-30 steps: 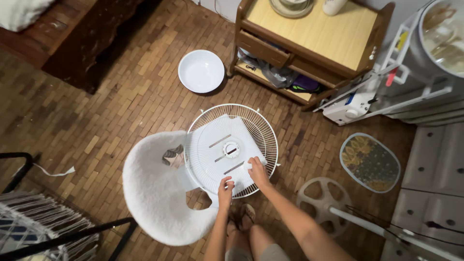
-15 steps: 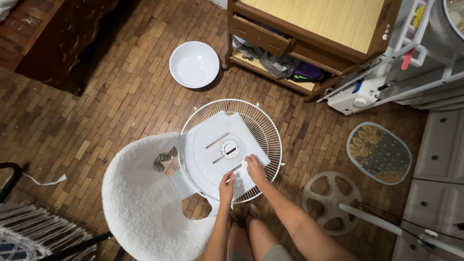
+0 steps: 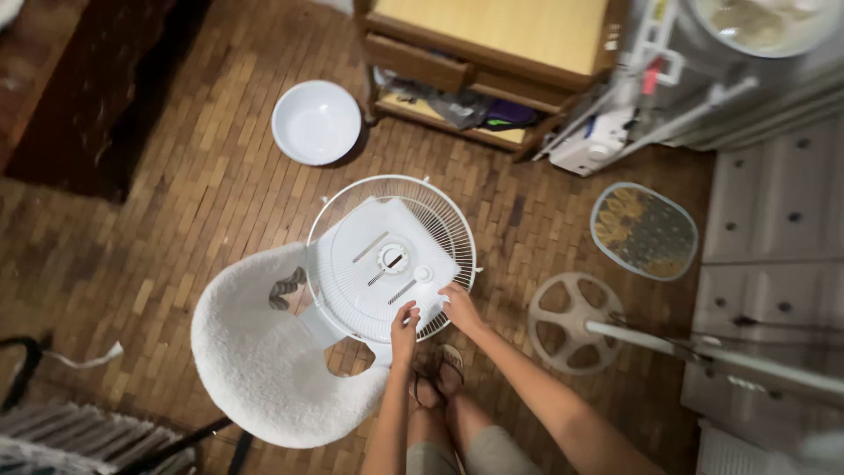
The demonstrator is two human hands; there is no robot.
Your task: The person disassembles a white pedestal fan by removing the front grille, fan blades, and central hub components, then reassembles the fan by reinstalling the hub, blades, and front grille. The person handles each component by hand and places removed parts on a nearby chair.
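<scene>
Left hand (image 3: 405,322): fingers curled down onto the near rim of the fan guard (image 3: 391,257), apparently pinching its edge; whether the grip is fully closed cannot be told from this height.

Right hand (image 3: 459,305): just right of the left hand, fingers bent and resting on the same near rim, touching the wires; grip likewise loose or closed, not clear.

Fan guard: round white wire cage, lying roughly flat just ahead of both hands, its left part overlapping the seat of the stool (image 3: 264,361). A white motor housing (image 3: 387,264) with a round centre hub and slots sits inside the cage, beyond the fingertips.

Stool: white, fuzzy seat, left of the left hand and partly beneath the guard.

Feet in sandals (image 3: 438,374): directly behind the hands, on the floor.

Fan base (image 3: 567,321): round, spoked, pale, right of the right hand and apart from it; a white pole (image 3: 703,352) runs from it further right.

Bowl (image 3: 316,122): white, empty-looking, well ahead and left of the hands on the wooden block floor (image 3: 176,202).

Oval mat (image 3: 643,230): patterned, ahead and right of the right hand, well apart.

Low wooden table (image 3: 492,44): far ahead of the hands, with a shelf holding bundled items.
</scene>
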